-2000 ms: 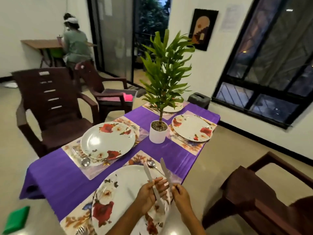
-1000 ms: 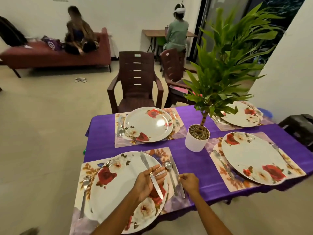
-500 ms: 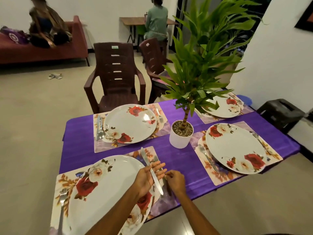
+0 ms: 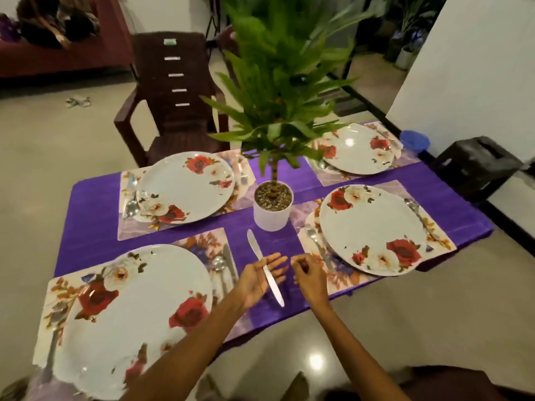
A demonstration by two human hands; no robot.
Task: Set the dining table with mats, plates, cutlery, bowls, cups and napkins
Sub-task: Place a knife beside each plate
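- Left hand (image 4: 258, 280), palm up over the purple tablecloth (image 4: 95, 227): knife (image 4: 265, 267) lies across straight, relaxed fingers, blade toward plant pot (image 4: 272, 208).
- Right hand (image 4: 309, 277) just beside, fingers curled, gripping nothing visible.

No writing can be read anywhere; the small pale label on the brown chair (image 4: 170, 41) back is too blurred to make out.
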